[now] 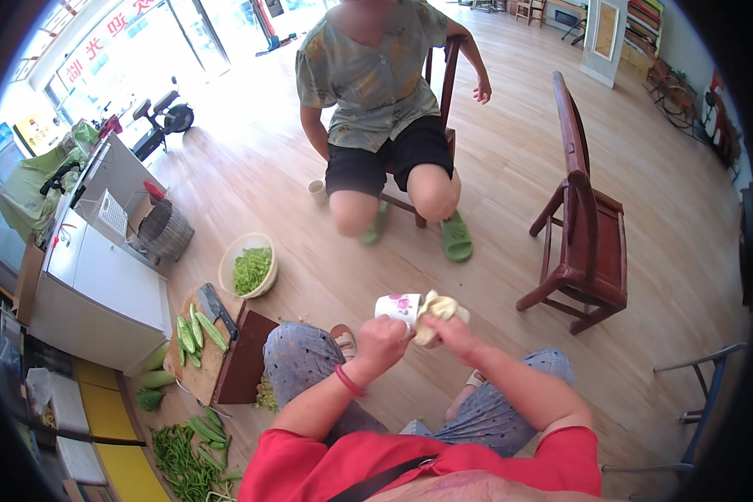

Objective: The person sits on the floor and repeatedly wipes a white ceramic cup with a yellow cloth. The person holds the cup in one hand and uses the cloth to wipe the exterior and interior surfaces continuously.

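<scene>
My left hand point(380, 345) is closed round a white mug point(391, 307) with a pink flower pattern, by its handle side. The mug is tipped sideways in front of my knees, its mouth toward the right. Bunched up in my right hand point(453, 336) is a pale cream cloth point(443, 307), held against the mug's mouth. Whether part of the cloth is inside the mug is hidden.
Left of my knees, a cutting board point(194, 368) carries a knife point(217, 311) and cut green gourds. Nearby are a bowl point(224, 272) of shredded greens and green peppers point(180, 452). A seated person point(376, 84) faces me; a wooden chair point(590, 226) stands right.
</scene>
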`<state>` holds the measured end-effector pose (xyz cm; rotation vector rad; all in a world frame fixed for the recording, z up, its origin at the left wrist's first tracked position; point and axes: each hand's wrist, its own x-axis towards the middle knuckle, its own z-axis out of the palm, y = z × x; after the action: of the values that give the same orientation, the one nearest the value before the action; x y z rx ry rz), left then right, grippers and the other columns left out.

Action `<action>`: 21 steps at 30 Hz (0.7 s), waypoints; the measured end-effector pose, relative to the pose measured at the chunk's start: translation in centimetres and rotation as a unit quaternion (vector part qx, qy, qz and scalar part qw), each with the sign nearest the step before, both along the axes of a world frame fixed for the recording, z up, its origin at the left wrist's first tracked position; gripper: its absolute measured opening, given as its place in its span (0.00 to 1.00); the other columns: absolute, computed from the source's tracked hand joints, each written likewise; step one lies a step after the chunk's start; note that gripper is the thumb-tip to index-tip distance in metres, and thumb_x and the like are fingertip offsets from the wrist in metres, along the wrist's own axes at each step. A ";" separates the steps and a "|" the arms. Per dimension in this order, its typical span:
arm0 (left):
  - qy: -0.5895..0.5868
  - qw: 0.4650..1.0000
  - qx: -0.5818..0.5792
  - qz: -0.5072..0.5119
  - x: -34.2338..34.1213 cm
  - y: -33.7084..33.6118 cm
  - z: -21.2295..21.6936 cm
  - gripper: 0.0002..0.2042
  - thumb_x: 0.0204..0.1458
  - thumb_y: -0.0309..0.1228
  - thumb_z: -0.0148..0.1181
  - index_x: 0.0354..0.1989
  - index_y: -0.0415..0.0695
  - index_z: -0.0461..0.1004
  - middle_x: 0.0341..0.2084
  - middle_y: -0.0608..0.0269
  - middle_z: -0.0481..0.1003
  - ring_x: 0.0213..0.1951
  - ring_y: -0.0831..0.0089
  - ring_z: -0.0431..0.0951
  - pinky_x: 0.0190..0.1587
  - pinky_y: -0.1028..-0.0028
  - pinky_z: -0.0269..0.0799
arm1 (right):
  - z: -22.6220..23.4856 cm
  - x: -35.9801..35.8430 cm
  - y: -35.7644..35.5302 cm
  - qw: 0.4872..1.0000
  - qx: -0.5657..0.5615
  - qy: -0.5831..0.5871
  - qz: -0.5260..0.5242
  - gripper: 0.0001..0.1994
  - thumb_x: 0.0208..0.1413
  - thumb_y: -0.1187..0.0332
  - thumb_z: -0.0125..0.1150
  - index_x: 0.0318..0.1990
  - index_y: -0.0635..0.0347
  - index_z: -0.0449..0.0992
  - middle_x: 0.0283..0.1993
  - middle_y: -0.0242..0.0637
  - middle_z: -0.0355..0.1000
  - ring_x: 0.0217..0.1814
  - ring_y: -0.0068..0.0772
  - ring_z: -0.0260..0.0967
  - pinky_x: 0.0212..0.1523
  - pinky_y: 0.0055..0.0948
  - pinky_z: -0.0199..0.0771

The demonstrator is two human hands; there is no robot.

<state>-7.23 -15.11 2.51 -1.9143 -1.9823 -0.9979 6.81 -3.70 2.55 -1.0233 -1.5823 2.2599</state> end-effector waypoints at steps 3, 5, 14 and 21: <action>0.056 0.998 0.011 0.002 1.2 -0.4 -0.5 0.11 0.33 0.24 0.58 0.13 0.48 0.59 0.10 0.63 0.61 0.15 0.65 0.66 0.16 0.66 0.61 | -0.3 -1.4 -1.9 0.996 0.081 0.007 0.031 0.18 0.56 0.58 0.52 0.46 0.62 0.69 0.38 0.32 0.69 0.37 0.20 0.66 0.33 0.24 0.68; 0.052 0.999 0.005 -0.016 1.2 -0.9 -0.8 0.10 0.32 0.23 0.56 0.14 0.48 0.59 0.10 0.64 0.60 0.16 0.67 0.67 0.16 0.67 0.61 | -1.4 -2.2 -1.9 0.997 0.076 0.007 0.025 0.18 0.55 0.57 0.53 0.45 0.63 0.69 0.38 0.32 0.69 0.37 0.20 0.65 0.33 0.24 0.68; -0.129 0.989 -0.065 0.005 0.9 -1.2 0.9 0.06 0.35 0.27 0.61 0.20 0.43 0.70 0.15 0.59 0.69 0.22 0.60 0.73 0.24 0.65 0.68 | -2.0 -3.5 -2.8 0.992 0.090 0.051 -0.070 0.16 0.53 0.61 0.55 0.42 0.64 0.71 0.35 0.33 0.71 0.37 0.25 0.68 0.39 0.26 0.69; -0.524 0.832 -0.182 0.007 -1.5 -1.2 2.5 0.06 0.37 0.25 0.63 0.23 0.38 0.73 0.19 0.63 0.73 0.23 0.78 0.73 0.27 0.76 0.68 | -1.6 -4.1 -2.8 0.983 0.171 0.043 -0.059 0.16 0.54 0.58 0.54 0.40 0.63 0.72 0.33 0.34 0.72 0.34 0.26 0.70 0.34 0.27 0.71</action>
<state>-8.77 -16.33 5.06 -1.5998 -2.8901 -2.1158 2.75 -6.51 0.97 -0.8878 -1.7416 1.8442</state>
